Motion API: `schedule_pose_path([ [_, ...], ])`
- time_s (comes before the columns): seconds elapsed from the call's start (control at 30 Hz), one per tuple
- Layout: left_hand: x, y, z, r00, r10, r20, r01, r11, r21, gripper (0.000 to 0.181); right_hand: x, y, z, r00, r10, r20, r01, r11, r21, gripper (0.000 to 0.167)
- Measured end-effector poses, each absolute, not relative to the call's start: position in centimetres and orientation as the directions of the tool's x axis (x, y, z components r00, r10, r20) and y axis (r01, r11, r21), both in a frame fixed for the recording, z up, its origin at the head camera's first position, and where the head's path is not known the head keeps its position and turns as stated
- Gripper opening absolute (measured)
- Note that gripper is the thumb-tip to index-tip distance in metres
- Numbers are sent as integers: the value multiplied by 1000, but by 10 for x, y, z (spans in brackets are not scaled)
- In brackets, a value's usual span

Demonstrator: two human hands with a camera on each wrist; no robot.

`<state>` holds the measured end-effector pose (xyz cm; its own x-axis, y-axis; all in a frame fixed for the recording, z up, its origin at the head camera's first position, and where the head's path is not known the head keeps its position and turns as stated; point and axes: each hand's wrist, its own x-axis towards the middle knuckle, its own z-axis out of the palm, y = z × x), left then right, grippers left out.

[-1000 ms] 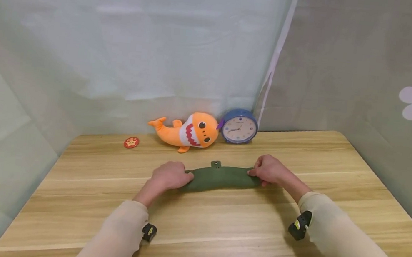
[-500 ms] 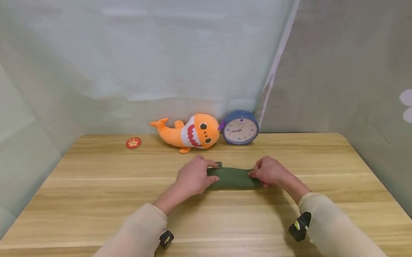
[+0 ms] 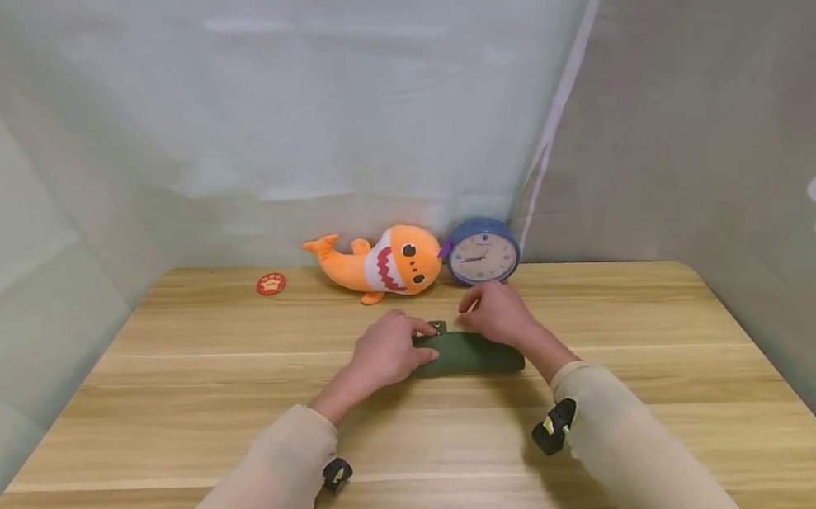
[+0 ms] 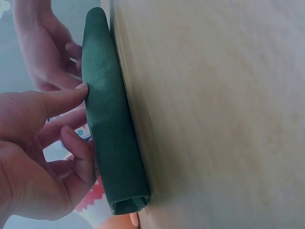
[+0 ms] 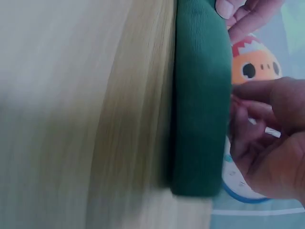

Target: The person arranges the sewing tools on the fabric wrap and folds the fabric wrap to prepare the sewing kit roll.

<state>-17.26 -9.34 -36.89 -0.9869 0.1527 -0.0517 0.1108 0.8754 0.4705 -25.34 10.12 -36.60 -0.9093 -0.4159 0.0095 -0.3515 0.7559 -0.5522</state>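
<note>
A dark green fabric roll [image 3: 475, 356] lies on the wooden table, and a small tab [image 3: 439, 326] with a metal snap sticks up from its far side. My left hand [image 3: 389, 350] holds the roll's left part, thumb on the near side and fingers reaching over toward the tab. In the left wrist view the thumb touches the top of the roll [image 4: 109, 109], with curled fingers behind it. My right hand [image 3: 499, 314] is above the far side of the roll, just right of the tab. Its fingers are loosely bent, with nothing visible in them.
Behind the roll, an orange shark plush [image 3: 377, 260] lies beside a blue alarm clock [image 3: 483, 254]. A red round badge with a star [image 3: 271, 283] is at the far left. Cloth curtains [image 3: 357, 100] hang behind the table [image 3: 213, 400].
My left hand has slid right along the roll, from its left end to near the tab. The right hand has let go of the right end and moved left and away from me toward the tab.
</note>
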Motion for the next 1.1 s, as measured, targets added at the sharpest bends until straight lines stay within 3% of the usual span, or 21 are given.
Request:
schedule_pose_path([
  [0.13,-171,-91,-369,-986,154,-67,103,871,481,34,-259,90,-374,-897,-428,-110,-259,712,-653,24],
  [0.23,-171,-90,-369,-986,149,-72,96,871,482,34,-263,85,-377,-886,-439,-146,-247,716,-653,24],
  [0.73,-172,-89,-366,-985,149,-81,94,876,473,34,-261,76,-374,-867,-485,-111,-316,709,-630,5],
  [0.97,-173,-90,-365,-983,162,-86,105,880,463,36,-256,81,-370,-868,-486,-101,-257,615,-745,8],
  [1.1,-173,-90,-366,-983,159,-89,100,881,463,36,-252,82,-365,-861,-492,-127,-241,616,-750,14],
])
